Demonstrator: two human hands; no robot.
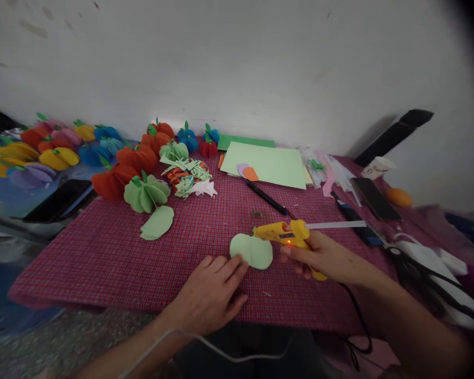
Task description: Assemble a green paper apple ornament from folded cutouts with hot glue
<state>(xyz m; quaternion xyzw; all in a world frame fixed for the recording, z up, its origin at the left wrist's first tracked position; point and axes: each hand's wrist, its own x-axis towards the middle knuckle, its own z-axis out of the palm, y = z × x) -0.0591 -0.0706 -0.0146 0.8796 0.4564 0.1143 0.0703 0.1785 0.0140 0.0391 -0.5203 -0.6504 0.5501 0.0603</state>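
Observation:
My right hand (312, 255) is wrapped round a yellow hot glue gun (278, 231) with a glue stick (335, 225) jutting from its back and a small orange light lit. The nozzle is over the upper edge of a pale green paper cutout (260, 254), which has two rounded halves and a crease down the middle. My left hand (217, 287) lies flat with fingers stretched out, their tips pressing the cutout's lower left part onto the table. To the left lies a stack of pale green folded cutouts (158, 223), beside a pale green paper pumpkin (146, 192).
Several coloured paper pumpkins (136, 158) stand at the left and back. Paper scraps (187, 178), green sheets (264, 164) and a black pen (267, 198) lie behind my hands. At right are a utility knife (353, 218), a phone (375, 198), scissors (422, 276) and a paper cup (377, 167).

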